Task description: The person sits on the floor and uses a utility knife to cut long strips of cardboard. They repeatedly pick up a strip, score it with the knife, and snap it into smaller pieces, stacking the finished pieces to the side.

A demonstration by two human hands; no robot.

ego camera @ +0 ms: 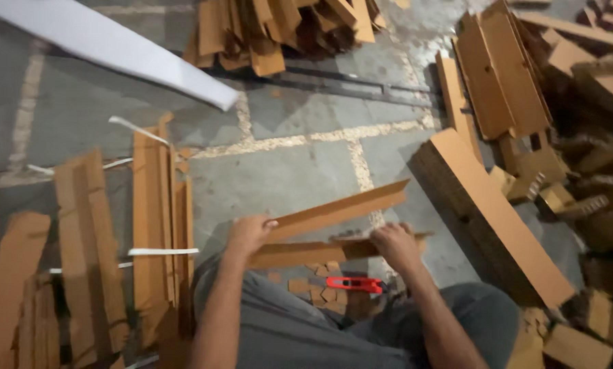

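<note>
The floor (299,171) is grey concrete, worn and stained, crossed by pale painted lines. At the left a bundle of long cardboard strips (157,225) lies tied with white strapping, beside loose strips (81,246). A heap of cardboard pieces (279,31) sits at the top, just above a dark metal rail (361,85). A long stack of cardboard angle strips (491,212) lies at the right, next to a jumbled pile of cardboard offcuts (579,137). Near the bottom centre a red utility knife (354,283) rests among small cardboard scraps (316,290).
</note>
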